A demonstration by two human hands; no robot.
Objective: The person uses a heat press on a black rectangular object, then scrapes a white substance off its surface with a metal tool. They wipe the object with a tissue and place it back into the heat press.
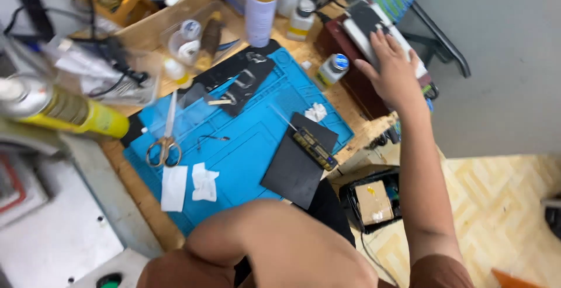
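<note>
Right hand on the phone at the bench's far edge

My right hand [392,71] lay flat and spread on the phone [368,22], grasping nothing, beside a small bottle [333,69]; my left hand was hidden, state unknowable.

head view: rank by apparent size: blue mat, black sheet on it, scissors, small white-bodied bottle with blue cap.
1. blue mat, by far the largest.
2. black sheet.
3. scissors, long but thin.
4. blue-capped bottle, smallest.
The bottle sits farther from the camera, near the right hand, so its last place is less certain.
</note>
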